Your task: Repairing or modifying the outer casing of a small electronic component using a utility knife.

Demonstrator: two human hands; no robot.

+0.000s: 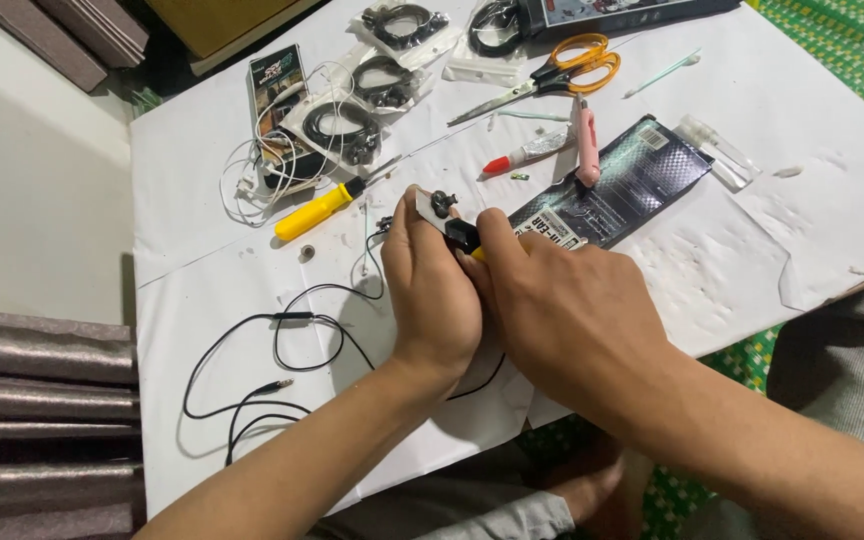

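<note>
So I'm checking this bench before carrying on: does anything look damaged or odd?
The white paper covering the table is wrinkled and pocked right of the black packet. The black cable lies in loose loops. Both hands, left and right, pinch a small earbud part; damage there cannot be told.

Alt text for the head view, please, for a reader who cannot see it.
Two bare hands, left hand and right hand, meet over a white sheet, pressing a small tool to a black earbud. Scissors, a yellow screwdriver and bagged cables lie behind.
</note>
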